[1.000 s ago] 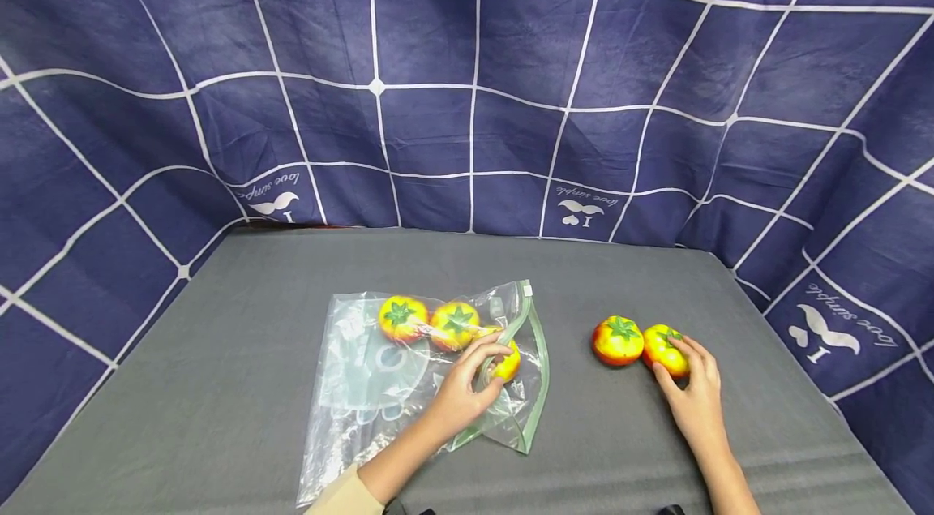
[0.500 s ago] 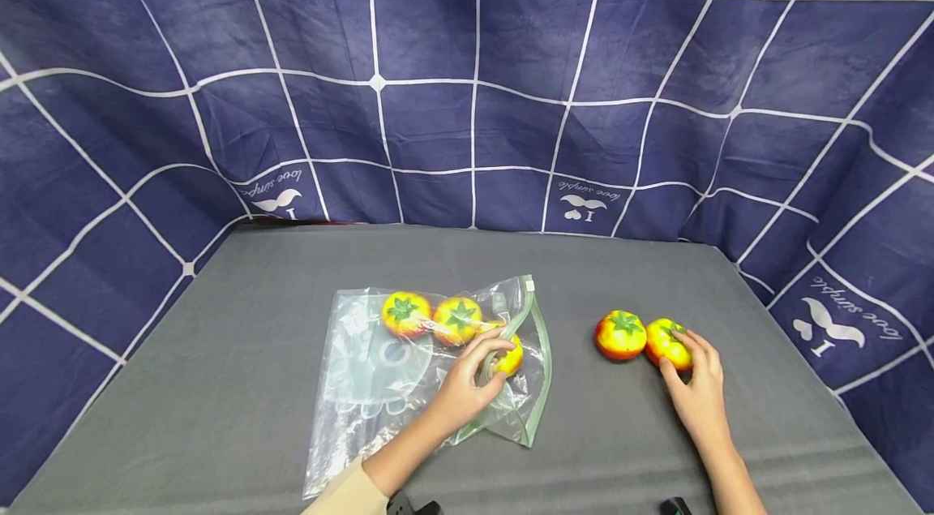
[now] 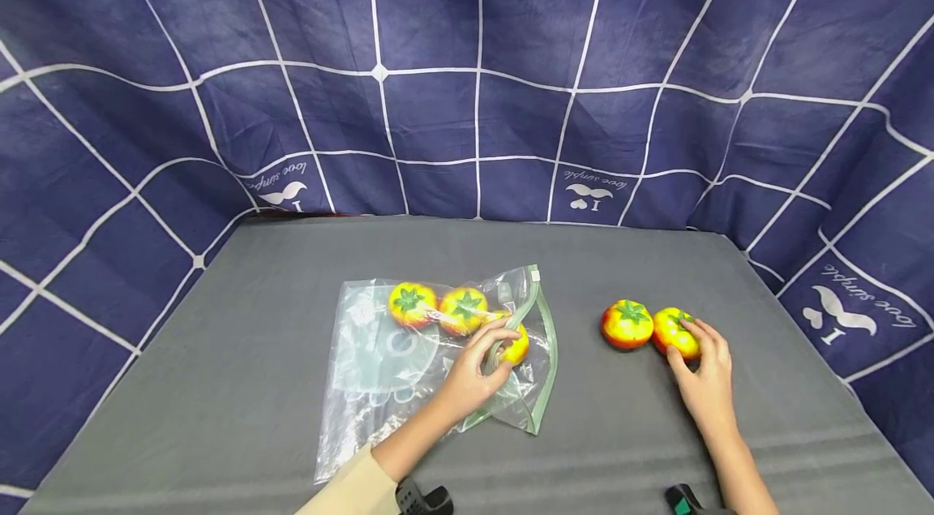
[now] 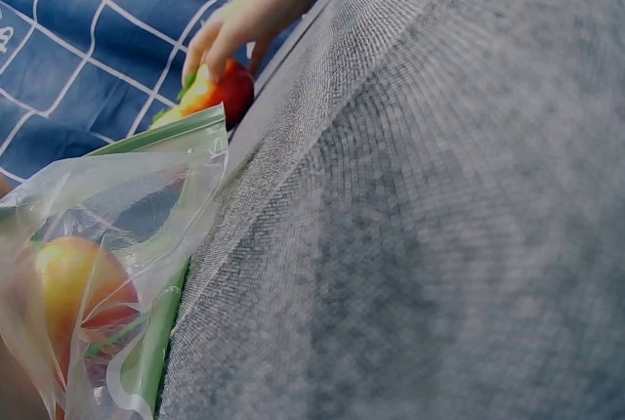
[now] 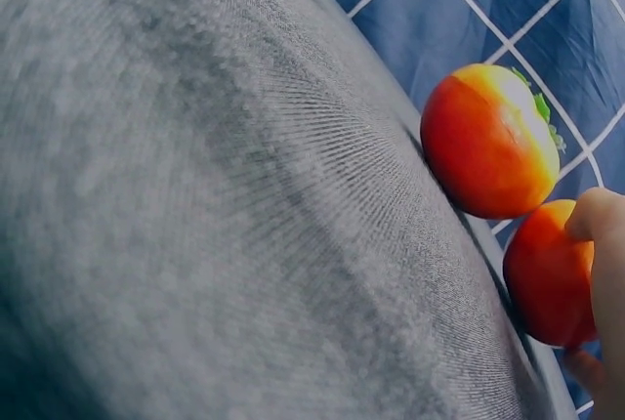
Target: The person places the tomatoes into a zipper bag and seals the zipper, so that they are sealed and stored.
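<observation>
A clear zip bag (image 3: 379, 393) with a green-edged mouth lies flat, its opening facing right. Inside are three red-and-yellow tomatoes with green leafy tops: one tomato (image 3: 413, 304) at the left, a second tomato (image 3: 463, 310) beside it, and a third tomato (image 3: 516, 346) near the mouth. My left hand (image 3: 474, 373) grips the bag's green edge by this third one, partly covering it. To the right, my right hand (image 3: 706, 369) holds a loose tomato (image 3: 673, 331) between thumb and fingers, low at the table. Another loose tomato (image 5: 488, 142) sits right against it, on its left.
Grey cloth covers the table (image 3: 241, 353). Behind it and along both sides hangs a blue curtain (image 3: 430, 118) with white grid lines. A white slider (image 3: 535, 276) sits at the far end of the bag's zip. Black wrist gear (image 3: 423, 497) shows at the bottom.
The head view has tilted, so everything sits slightly higher and further right in it. Both hands keep the same hold on the bag and the tomato.
</observation>
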Motion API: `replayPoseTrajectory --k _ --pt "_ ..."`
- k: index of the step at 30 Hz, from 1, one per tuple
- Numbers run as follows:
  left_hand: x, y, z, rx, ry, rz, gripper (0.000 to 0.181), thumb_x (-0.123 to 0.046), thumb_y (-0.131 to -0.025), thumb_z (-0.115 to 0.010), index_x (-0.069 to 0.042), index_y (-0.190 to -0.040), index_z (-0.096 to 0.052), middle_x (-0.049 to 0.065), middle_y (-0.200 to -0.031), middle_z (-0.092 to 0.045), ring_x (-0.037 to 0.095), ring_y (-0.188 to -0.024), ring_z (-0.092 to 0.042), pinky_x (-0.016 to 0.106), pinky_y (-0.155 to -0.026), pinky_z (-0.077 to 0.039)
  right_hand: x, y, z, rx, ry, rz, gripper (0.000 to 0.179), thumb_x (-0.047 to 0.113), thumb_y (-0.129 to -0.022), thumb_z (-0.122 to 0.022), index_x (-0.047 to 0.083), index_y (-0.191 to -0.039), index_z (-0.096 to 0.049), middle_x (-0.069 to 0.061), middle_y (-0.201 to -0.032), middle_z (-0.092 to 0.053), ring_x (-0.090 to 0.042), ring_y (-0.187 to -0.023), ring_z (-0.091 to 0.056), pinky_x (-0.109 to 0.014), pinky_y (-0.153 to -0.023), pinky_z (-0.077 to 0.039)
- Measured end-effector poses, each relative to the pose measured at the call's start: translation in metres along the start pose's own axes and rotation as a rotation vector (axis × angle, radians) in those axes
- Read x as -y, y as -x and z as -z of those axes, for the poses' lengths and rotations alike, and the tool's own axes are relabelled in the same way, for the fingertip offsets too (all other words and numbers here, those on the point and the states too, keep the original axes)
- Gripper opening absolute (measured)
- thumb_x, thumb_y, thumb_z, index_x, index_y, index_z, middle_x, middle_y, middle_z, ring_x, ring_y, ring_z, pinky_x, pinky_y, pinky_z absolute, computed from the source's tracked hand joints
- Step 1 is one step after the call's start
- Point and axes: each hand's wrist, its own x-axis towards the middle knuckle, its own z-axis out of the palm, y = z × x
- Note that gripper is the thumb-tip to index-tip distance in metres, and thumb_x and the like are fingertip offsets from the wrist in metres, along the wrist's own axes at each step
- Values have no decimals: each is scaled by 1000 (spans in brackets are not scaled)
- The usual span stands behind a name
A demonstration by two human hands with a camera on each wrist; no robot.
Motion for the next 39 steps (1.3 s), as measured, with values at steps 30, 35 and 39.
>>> replayPoseTrajectory --k 30,35,39 --pt "3 -1 -2 -19 1 -43 34 7 -76 -58 -1 -109 -58 15 -133 -48 28 -127 -42 42 -105 -35 32 3 4 -148 126 -42 39 15 -80 -57 14 -118 -59 -7 -130 -49 -32 -116 -43 -52 -76 -34" --pt "4 -1 -2 -22 -3 -57 34 7 -75 -58 0 -108 -58 16 -133 -48 29 -127 -42 41 -105 -35 41 7 0 -165 116 17 40 14 -77 -60 13 -117 -60 -8 -128 -50 -34 -115 -43 -54 -77 -35" --pt "4 -1 -2 -21 -3 -47 33 7 -76 -58 0 -108 -58 16 -133 -48 30 -129 -39 43 -106 -33 49 11 -4 -169 96 73 41 11 -75 -61 13 -116 -61 -9 -127 -51 -34 -114 -44 -53 -77 -35"
